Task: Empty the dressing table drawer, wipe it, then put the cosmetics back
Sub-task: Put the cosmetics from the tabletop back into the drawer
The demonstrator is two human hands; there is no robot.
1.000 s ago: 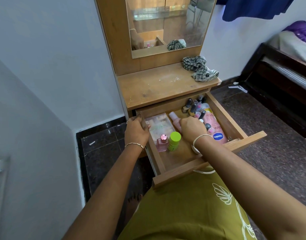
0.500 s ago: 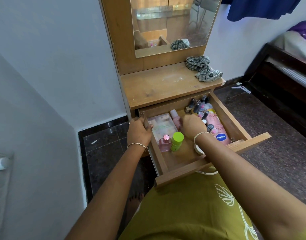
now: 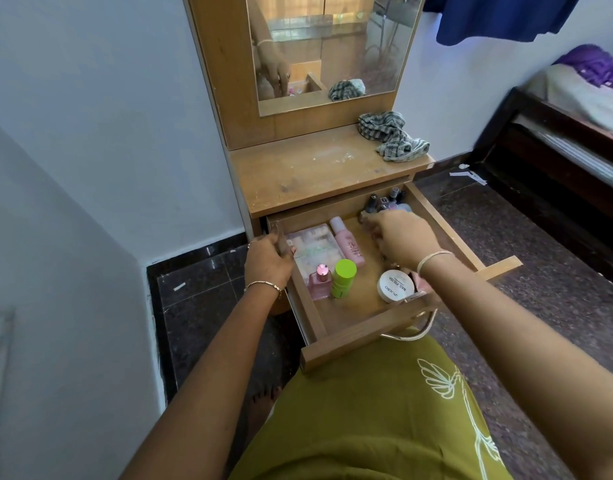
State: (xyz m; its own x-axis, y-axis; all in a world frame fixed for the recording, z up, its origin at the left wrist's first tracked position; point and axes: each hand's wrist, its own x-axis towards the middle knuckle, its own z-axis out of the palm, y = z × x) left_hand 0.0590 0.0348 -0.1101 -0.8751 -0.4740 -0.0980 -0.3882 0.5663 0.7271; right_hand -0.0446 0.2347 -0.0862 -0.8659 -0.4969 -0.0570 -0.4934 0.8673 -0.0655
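My left hand (image 3: 268, 259) is clamped over the left wall of the open drawer (image 3: 346, 336), fingers curled around the wooden edge. My right hand (image 3: 400, 239) reaches into the drawer's far right part, fingers bent down among the cosmetics; I cannot tell whether they have closed on anything, since the hand hides what lies beneath it. Just beyond its fingertips stands a cluster of dark-capped nail polish bottles (image 3: 384, 200) in the back corner. To the left of that hand lies a pink bottle (image 3: 346, 244), and beside it a flat clear-lidded palette (image 3: 312, 245), close to my left fingers. Nearer me stand a small pink perfume bottle (image 3: 320, 282) and a green-capped bottle (image 3: 343, 278), side by side. Under my right wrist sits a white round nail polish remover tub (image 3: 393, 287). On the tabletop beyond my right hand lies a checked cloth (image 3: 391, 136).
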